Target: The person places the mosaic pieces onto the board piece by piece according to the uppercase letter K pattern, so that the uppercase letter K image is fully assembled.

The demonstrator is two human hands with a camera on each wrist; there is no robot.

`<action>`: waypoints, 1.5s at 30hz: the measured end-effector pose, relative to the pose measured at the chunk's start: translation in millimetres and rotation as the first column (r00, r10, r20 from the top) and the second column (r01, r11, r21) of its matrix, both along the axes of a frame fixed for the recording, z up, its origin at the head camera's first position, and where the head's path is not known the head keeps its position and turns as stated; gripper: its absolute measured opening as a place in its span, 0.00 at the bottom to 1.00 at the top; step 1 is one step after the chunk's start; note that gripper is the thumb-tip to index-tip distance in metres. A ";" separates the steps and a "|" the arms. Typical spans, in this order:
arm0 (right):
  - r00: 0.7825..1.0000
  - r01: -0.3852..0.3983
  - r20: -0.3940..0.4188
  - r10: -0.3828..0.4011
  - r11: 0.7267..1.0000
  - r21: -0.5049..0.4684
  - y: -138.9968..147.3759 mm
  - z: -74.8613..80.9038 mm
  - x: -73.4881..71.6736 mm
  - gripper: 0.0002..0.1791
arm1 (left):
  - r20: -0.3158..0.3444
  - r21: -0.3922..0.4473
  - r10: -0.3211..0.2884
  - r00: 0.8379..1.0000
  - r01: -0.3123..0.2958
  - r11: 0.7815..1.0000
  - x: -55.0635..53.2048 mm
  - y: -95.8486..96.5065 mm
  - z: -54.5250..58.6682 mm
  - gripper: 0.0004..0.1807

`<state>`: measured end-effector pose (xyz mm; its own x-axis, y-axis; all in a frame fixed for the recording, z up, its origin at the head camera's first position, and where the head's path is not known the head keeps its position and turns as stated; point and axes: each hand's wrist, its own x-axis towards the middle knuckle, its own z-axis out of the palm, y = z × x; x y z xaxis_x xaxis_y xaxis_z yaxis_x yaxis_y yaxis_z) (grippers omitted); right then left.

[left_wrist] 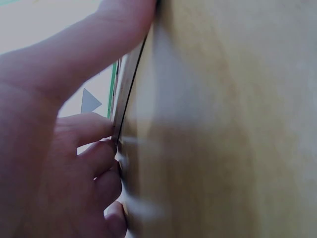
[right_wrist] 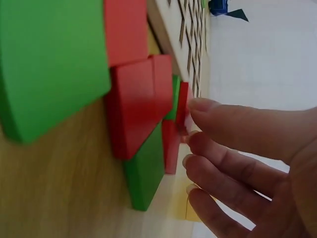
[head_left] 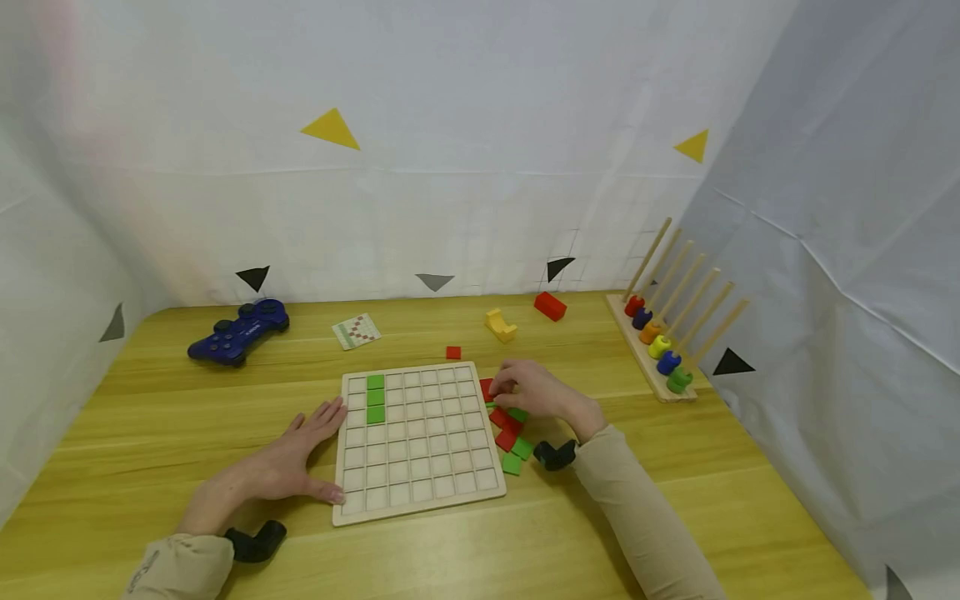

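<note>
A pale wooden grid board (head_left: 420, 504) lies flat on the table, with three green tiles (head_left: 375, 397) in one column near its upper left. My left hand (head_left: 288, 458) is spread at the board's left side, its thumb and fingertips resting on that edge; the left wrist view shows the same edge under the fingers. At the board's right side, my right hand (head_left: 536, 390) pinches a red tile (right_wrist: 183, 106) between thumb and fingertips. Below that hand lies a loose pile of red tiles (head_left: 506, 439) and green tiles (head_left: 512, 463), some overlapping.
Behind the board are a patterned card (head_left: 357, 331), a single red tile (head_left: 453, 352), a yellow arched block (head_left: 500, 325) and a red block (head_left: 551, 306). A blue game controller (head_left: 238, 333) lies back left. A peg stand (head_left: 660, 379) with coloured rings stands at right.
</note>
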<state>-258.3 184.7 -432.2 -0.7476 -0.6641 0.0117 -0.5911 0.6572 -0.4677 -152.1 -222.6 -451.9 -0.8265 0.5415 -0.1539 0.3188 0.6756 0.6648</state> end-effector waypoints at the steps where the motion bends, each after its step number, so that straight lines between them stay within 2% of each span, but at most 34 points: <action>1: 1.000 0.014 0.002 -0.014 1.000 0.001 0.6 -0.9 0.0 0.05 | -0.001 -0.001 -0.002 1.000 0.002 1.000 -0.3 0.4 0.1 0.67; 6: 0.999 0.041 -0.014 -0.041 0.999 0.008 3.9 -3.6 -0.8 0.04 | -0.008 0.002 -0.008 1.000 0.009 1.000 -1.2 1.5 0.9 0.67; 13: 0.999 -0.024 -0.030 0.026 0.998 0.049 0.3 0.0 -0.3 0.06 | 0.006 -0.003 0.004 1.000 -0.004 1.000 -0.8 0.2 0.2 0.68; 19: 1.000 0.002 -0.027 0.000 0.999 0.049 -1.3 -2.5 -0.1 0.10 | 0.003 -0.004 0.004 1.000 -0.004 1.000 -1.0 0.1 -0.4 0.68; 35: 0.999 0.053 0.008 -0.054 0.998 0.046 -3.0 -10.9 -5.5 0.11 | -0.002 -0.012 0.007 1.000 -0.007 1.000 -0.7 -0.7 -1.8 0.68; 45: 0.995 0.092 0.035 -0.093 0.995 0.043 -3.9 -11.1 -6.1 0.09 | -0.013 -0.005 0.002 1.000 -0.002 1.000 -0.3 -0.9 -1.0 0.68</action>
<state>-264.3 180.8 -443.4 -0.8053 -0.5913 -0.0429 -0.5095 0.7273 -0.4598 -152.4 -223.5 -452.9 -0.8295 0.5390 -0.1461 0.3259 0.6796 0.6572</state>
